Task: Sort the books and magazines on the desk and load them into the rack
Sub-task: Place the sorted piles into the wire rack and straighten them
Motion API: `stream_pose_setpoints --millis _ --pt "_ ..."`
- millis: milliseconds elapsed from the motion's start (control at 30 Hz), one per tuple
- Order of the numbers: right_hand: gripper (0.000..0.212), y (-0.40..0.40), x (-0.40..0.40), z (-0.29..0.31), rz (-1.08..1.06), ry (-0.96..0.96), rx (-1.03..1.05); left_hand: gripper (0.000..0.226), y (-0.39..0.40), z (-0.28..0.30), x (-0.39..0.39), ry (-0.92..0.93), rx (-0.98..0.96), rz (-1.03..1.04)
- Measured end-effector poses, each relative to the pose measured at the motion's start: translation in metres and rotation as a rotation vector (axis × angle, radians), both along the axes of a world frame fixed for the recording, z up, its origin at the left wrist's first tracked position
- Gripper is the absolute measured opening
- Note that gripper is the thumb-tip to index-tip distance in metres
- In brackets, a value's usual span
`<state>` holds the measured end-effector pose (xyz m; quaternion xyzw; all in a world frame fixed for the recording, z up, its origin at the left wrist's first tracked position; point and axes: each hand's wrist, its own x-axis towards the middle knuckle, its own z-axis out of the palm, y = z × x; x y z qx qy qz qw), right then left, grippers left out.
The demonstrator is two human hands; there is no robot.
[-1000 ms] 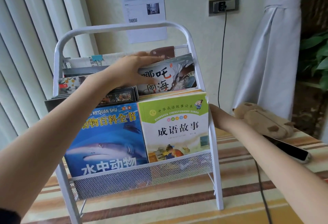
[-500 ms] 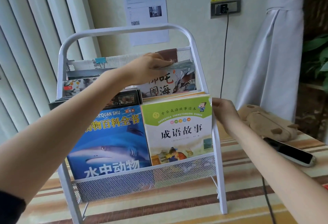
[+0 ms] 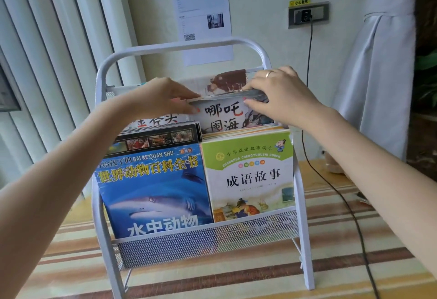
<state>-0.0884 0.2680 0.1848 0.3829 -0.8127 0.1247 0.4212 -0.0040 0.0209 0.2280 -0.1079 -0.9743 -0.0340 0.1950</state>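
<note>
White wire rack (image 3: 261, 56) sits on a striped desk (image 3: 236, 282), wall outlet (image 3: 308, 15) behind it. Left hand (image 3: 160, 96) and right hand (image 3: 281, 95) pinch the Nezha book's (image 3: 224, 115) top edge in the rack's middle tier.

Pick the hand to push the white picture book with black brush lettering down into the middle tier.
Right, probably. The right hand grips the white picture book along its top edge; the left hand only pinches its corner.
</note>
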Motion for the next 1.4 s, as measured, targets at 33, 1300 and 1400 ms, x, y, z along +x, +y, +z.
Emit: stream_pose_setpoints --millis 33,1300,1400 --pt "0.032 0.001 0.001 0.001 -0.011 0.011 0.000 0.052 -0.003 -0.003 0.001 -0.013 -0.008 0.014" --pt "0.026 -0.116 0.002 0.003 0.169 -0.292 0.011 0.034 -0.057 -0.021 0.039 0.295 0.134 0.208" --pt "0.043 -0.125 0.008 0.007 0.214 -0.262 -0.014 0.035 -0.065 -0.022 0.046 0.257 0.114 0.328"
